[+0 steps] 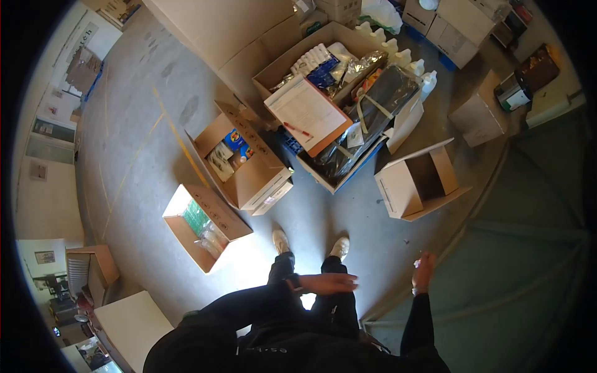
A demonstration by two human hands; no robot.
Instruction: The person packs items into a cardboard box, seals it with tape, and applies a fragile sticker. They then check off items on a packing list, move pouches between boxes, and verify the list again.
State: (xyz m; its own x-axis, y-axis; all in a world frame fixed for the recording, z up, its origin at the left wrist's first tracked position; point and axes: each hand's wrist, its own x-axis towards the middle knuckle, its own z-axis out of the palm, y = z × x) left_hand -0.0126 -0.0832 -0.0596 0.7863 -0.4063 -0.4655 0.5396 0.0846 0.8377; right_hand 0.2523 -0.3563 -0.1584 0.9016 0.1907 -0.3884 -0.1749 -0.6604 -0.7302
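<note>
Fingers of my left hand (329, 283) stretch flat and open over my 2 shoes (340, 247), while my right hand (425, 271), grip impossible to tell, hangs nearest the open cardboard box (415, 180) on the floor (143, 155).

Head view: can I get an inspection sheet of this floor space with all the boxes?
Surface: grey concrete floor, yellow painted lines.
Job's things: empty open box nearest the right hand; a small white bit at it, unclear.
Clutter: open box of packaged goods, clipboard, white bottles.
Fingers: left hand open flat, holding nothing; right unclear.
Cables: nothing seen.
Surroundings: stacked cartons, dark green sheet beside the floor.
</note>
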